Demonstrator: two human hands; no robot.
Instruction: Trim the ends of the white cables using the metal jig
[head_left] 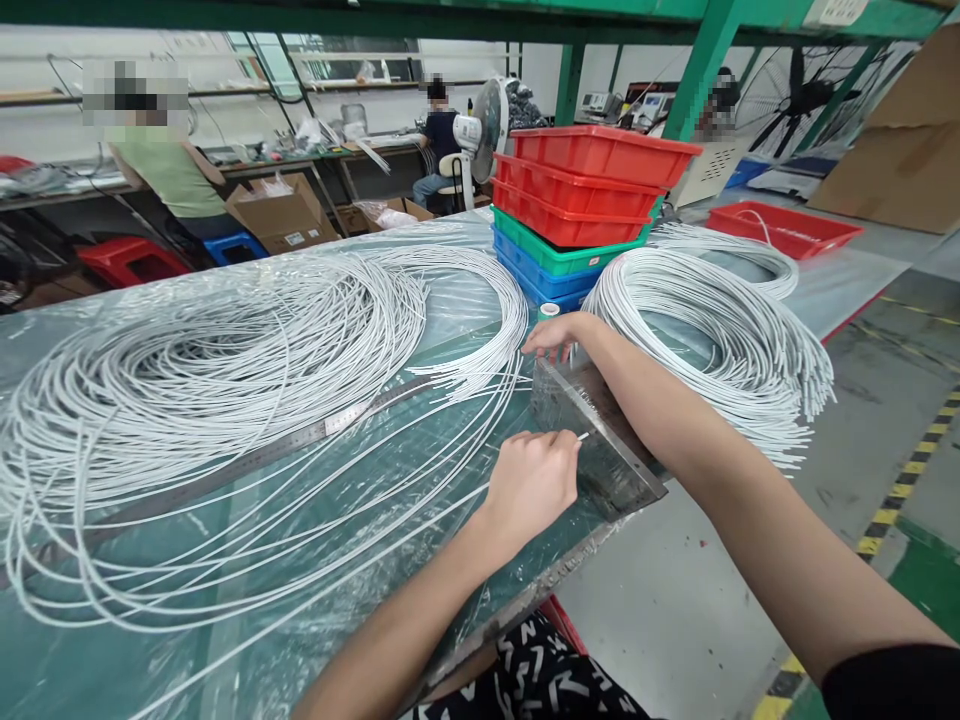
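My left hand [534,480] is closed around a white cable [450,508], whose short end pokes out past the thumb side. Just beyond it stands an upright metal plate [592,440] at the table edge. My right hand [553,337] reaches over the plate's far end, fingers bent downward near cable ends and a small tape roll [550,311]; whether it grips anything is hidden. Loose cables run leftward from there to a large coiled heap of white cables [187,360]. A metal ruler [300,437] lies across the table in front of that heap.
Stacked red bins [585,190] over green and blue ones stand at the back. Bundled cable coils [712,330] hang over the table's right edge. Behind are a red tray [787,230], a fan [487,130] and seated people [169,170]. A green beam [697,80] stands overhead.
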